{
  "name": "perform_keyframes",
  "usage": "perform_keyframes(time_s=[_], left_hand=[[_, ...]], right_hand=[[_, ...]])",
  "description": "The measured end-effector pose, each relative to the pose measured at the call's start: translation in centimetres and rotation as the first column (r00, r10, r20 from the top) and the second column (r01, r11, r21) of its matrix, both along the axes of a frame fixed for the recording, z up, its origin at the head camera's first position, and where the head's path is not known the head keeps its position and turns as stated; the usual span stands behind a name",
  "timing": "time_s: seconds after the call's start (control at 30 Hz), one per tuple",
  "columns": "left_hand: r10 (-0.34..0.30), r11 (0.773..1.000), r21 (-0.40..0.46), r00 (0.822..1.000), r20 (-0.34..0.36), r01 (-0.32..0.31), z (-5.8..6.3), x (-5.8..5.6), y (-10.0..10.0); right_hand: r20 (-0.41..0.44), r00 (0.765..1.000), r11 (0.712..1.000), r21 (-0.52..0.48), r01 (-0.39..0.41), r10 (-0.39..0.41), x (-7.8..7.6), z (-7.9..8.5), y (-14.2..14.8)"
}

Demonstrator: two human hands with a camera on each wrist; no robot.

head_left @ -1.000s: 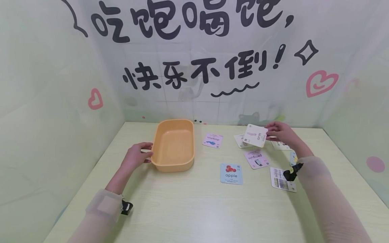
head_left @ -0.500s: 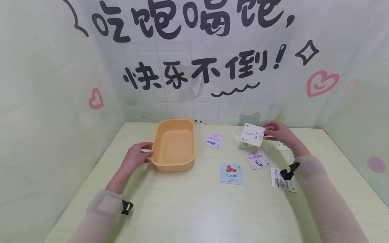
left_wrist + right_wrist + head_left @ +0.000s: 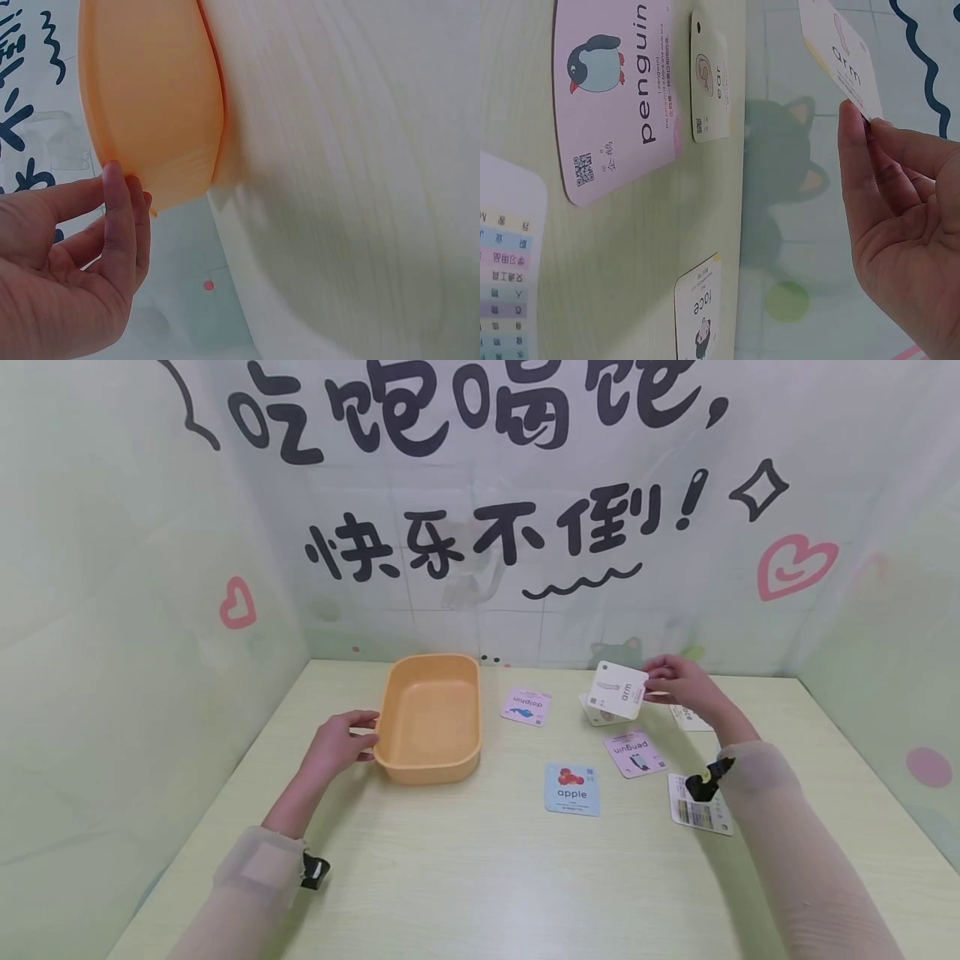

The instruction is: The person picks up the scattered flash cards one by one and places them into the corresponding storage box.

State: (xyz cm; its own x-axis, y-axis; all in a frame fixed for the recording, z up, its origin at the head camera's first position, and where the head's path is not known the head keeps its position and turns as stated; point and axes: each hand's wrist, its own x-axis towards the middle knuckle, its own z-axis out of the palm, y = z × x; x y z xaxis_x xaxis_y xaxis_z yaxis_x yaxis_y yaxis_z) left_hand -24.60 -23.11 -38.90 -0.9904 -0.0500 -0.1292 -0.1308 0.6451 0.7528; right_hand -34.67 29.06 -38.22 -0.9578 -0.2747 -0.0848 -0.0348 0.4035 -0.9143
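My right hand (image 3: 684, 683) pinches the edge of a white "arm" flash card (image 3: 618, 690) between thumb and fingertips. The card is held tilted above the table, partly covering the "ear" card (image 3: 709, 82) below it in the head view. My left hand (image 3: 339, 744) is at the left side of an orange plastic basin (image 3: 427, 774), thumb and fingertips pinching its rim in the left wrist view. Nothing lies inside the basin. A pink "penguin" card (image 3: 634, 753) lies in front of the held card, and a "face" card (image 3: 699, 311) lies beneath my right wrist.
A "dolphin" card (image 3: 526, 707) lies right of the basin, and a blue "apple" card (image 3: 572, 789) is nearer the front. One card with printed rows of text (image 3: 699, 808) rests below my right forearm. Printed cloth walls (image 3: 480, 635) close off the table's back and sides.
My right hand has moved left and slightly away with the "arm" card, uncovering more of the "face" card. My left hand and the basin have stayed in place.
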Motion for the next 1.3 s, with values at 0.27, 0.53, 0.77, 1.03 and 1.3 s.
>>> perform_keyframes(time_s=[0.27, 0.53, 0.77, 1.03, 1.3], left_hand=[[-0.009, 1.0, 0.009, 1.0, -0.006, 0.009, 0.1, 0.1, 0.0], [-0.011, 1.0, 0.008, 1.0, -0.004, 0.011, 0.1, 0.1, -0.1], [-0.008, 1.0, 0.011, 1.0, -0.001, 0.008, 0.2, 0.1, 0.0], [-0.018, 1.0, 0.008, 1.0, -0.011, 0.018, 0.2, 0.1, 0.0], [-0.016, 1.0, 0.015, 1.0, -0.015, 0.016, 0.1, 0.0, 0.0]], right_hand=[[0.004, 1.0, 1.0, 0.003, 0.005, -0.005, -0.1, 0.3, -0.5], [0.005, 1.0, 1.0, -0.004, 0.006, -0.006, -0.4, 0.4, -1.1], [0.017, 1.0, 1.0, -0.027, -0.002, 0.002, -0.5, 0.5, -1.6], [-0.006, 1.0, 0.999, 0.05, 0.007, -0.006, -0.5, 0.8, -2.7], [-0.003, 1.0, 1.0, 0.017, -0.008, 0.008, -0.5, 0.7, -3.8]])
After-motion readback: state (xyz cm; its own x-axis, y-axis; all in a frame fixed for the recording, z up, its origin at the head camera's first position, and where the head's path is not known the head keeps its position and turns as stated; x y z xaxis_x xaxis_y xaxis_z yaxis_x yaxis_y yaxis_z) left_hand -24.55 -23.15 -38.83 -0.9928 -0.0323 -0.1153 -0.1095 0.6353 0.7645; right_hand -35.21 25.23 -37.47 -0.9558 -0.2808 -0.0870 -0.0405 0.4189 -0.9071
